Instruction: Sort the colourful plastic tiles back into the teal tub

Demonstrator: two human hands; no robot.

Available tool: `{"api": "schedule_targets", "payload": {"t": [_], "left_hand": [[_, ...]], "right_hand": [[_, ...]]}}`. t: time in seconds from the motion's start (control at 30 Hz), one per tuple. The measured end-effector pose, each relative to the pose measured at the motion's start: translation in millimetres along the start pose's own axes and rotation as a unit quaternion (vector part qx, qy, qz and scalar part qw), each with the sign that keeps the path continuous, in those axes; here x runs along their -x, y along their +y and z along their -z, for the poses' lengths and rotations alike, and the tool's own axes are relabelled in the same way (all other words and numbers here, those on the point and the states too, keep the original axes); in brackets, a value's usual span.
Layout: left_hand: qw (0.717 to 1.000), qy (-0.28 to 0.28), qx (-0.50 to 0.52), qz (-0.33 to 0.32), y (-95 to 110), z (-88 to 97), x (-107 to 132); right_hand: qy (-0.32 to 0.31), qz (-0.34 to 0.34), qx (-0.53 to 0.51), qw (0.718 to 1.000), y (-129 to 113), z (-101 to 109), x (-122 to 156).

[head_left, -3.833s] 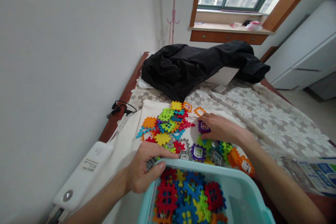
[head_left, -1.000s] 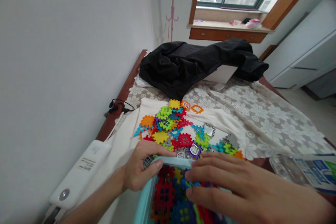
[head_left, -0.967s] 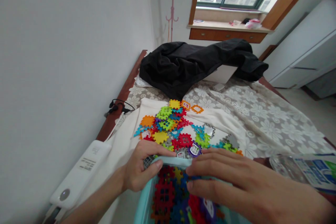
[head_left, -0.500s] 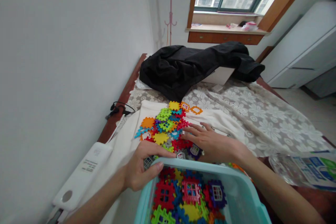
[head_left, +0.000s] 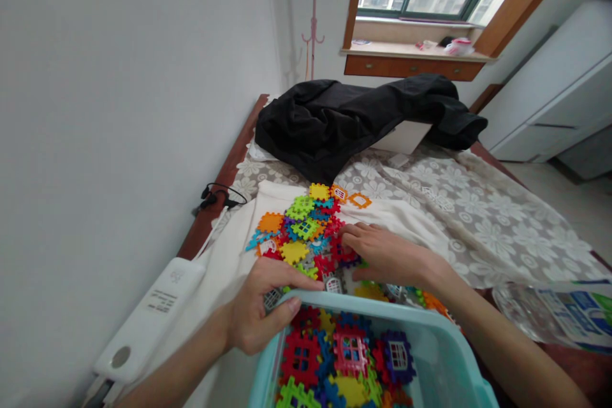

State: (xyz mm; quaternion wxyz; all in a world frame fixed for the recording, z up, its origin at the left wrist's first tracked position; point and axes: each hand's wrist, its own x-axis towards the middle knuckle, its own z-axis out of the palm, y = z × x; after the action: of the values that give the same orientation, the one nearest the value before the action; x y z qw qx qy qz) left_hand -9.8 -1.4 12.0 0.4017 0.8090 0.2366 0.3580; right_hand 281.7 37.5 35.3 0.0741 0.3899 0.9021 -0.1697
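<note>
My left hand (head_left: 261, 306) grips the near-left corner of a light teal plastic bin (head_left: 382, 306), thumb inside and fingers over the far rim. Inside the bin lie many interlocking plastic pieces (head_left: 300, 357) in red, blue, yellow, green and purple, some shaped like window frames. Beyond the rim, a loose pile of the same pieces (head_left: 294, 251) spreads over a white cloth. At the pile's right side is my right hand (head_left: 385, 255), its fingers curled round a red plastic piece (head_left: 340, 250). Its fingertips are partly hidden.
A white power strip (head_left: 153, 312) lies at left by the wall, near a black cable (head_left: 215, 197). Black fabric (head_left: 335, 121) covers a white box at the back of the patterned bedspread (head_left: 482, 210). At right lies a clear plastic package (head_left: 554, 312).
My right hand's spread fingers have curled inward around pieces, and the hand has shifted slightly right. Pieces beneath it have moved. My left hand stays on the bin's rim.
</note>
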Motion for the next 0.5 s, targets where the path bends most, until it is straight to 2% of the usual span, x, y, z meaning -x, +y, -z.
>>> {"api": "schedule_targets", "payload": {"t": [0.23, 0.37, 0.5], "left_hand": [[1.0, 0.004, -0.02, 0.005, -1.4, -0.6, 3.7], [1.0, 0.0, -0.009, -0.012, 0.7, 0.8, -0.7], [1.0, 0.003, -0.008, -0.023, 2.4, 1.0, -3.1]], "right_hand": [[0.024, 0.002, 0.028, 0.999, -5.0, -8.4, -11.8], [0.043, 0.055, -0.004, 0.998, -6.1, -3.5, -14.2], [0.021, 0.09, -0.015, 0.996, -15.9, -7.7, -12.4]]}}
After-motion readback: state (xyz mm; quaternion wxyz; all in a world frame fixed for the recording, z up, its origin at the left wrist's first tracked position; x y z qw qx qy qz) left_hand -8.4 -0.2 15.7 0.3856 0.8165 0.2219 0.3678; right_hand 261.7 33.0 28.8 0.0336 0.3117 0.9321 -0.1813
